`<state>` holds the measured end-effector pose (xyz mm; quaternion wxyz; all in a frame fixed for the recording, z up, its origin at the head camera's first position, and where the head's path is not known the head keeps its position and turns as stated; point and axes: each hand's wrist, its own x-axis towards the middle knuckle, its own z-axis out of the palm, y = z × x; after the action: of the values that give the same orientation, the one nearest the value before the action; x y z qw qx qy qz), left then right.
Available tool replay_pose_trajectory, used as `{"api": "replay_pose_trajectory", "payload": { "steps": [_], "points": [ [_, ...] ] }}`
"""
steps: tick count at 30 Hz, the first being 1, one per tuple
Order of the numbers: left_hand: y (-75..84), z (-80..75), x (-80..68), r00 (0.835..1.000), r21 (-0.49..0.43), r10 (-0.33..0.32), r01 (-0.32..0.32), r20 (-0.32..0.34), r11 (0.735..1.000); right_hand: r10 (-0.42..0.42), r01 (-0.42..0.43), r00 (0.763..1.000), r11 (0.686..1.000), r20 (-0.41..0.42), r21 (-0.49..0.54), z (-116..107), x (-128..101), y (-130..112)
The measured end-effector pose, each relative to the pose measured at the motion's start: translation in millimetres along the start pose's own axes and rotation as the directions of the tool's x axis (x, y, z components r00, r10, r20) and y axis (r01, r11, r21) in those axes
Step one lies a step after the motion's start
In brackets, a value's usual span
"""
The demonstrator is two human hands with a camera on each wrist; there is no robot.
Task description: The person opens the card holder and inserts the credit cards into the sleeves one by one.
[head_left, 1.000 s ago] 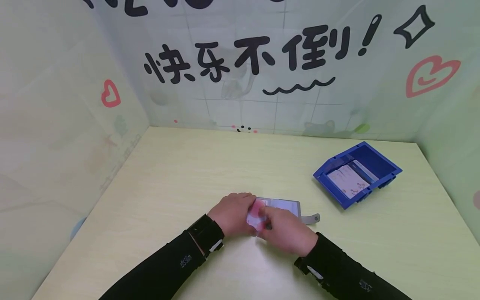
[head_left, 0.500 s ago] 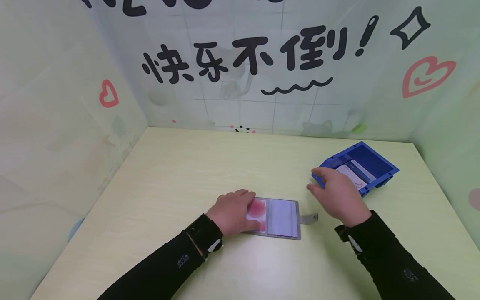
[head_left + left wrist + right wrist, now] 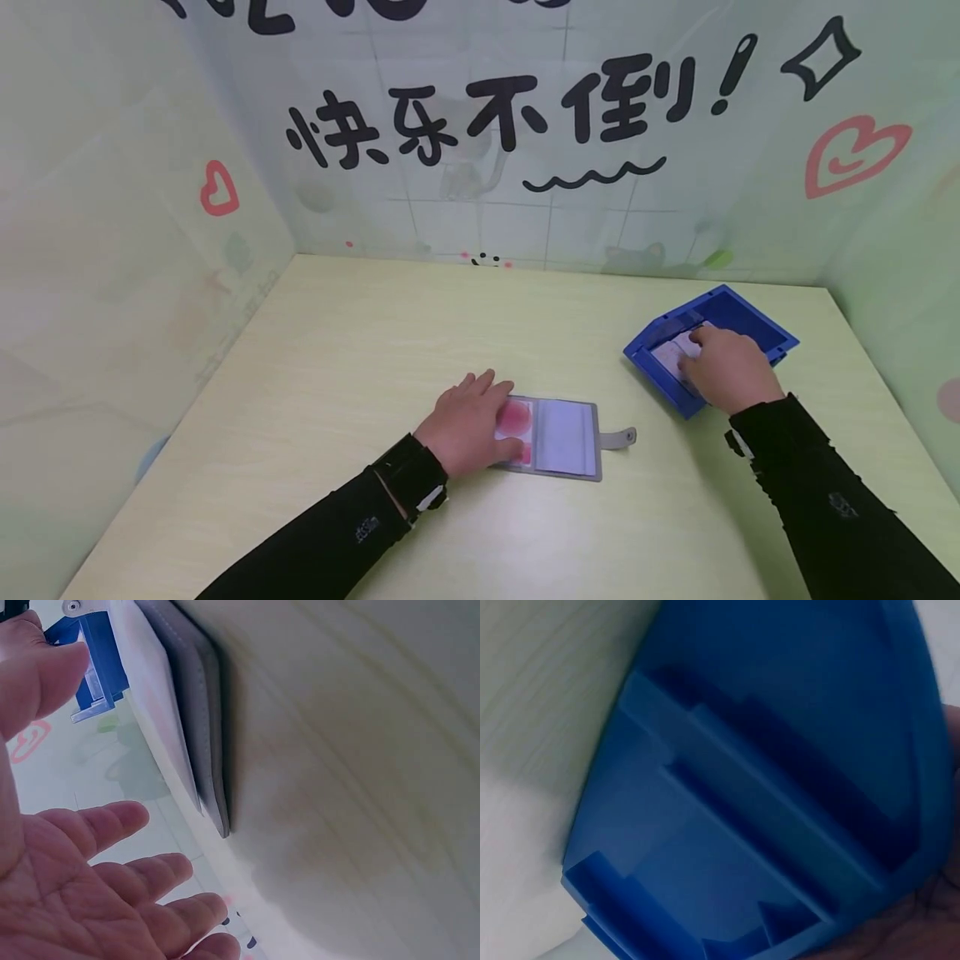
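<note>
A grey card holder (image 3: 566, 437) with clear sleeves lies spread flat on the table, a pink-patterned card (image 3: 513, 419) in its left side. My left hand (image 3: 463, 427) is over that left part, fingers extended. In the left wrist view, the fingers (image 3: 161, 870) look straight and apart, beside the holder's edge. My right hand (image 3: 729, 367) reaches into a blue bin (image 3: 670, 397), thumb and forefinger apart at the light cards (image 3: 667, 357) there. Its other fingers are hidden. Only the bin's outside shows in the right wrist view, with part of the hand at the edge.
A strap with a snap (image 3: 618, 438) sticks out from the holder's right edge. The pale wooden table (image 3: 420, 325) is enclosed by printed cloth walls (image 3: 480, 200) at the back and sides. The bin stands at the back right.
My right hand has left the card holder, moving up and right into the blue bin. The left hand stays at the holder's left side, its fingers now spread more.
</note>
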<state>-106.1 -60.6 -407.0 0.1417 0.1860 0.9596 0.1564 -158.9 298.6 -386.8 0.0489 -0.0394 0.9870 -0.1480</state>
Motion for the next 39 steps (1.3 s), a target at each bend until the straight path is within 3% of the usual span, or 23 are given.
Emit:
{"api": "replay_pose_trajectory", "payload": {
  "steps": [9,39],
  "points": [
    [-0.7,1.4,-0.8,1.000,-0.012,0.003,-0.003,0.002,1.000,-0.029,0.030,0.999,0.996,0.017,-0.087,6,6,0],
    [-1.3,3.2,-1.4,1.000,-0.023,0.008,-0.008,0.006,1.000,0.114,-0.101,0.991,0.981,0.073,-0.167,10,14,-6]
  ]
}}
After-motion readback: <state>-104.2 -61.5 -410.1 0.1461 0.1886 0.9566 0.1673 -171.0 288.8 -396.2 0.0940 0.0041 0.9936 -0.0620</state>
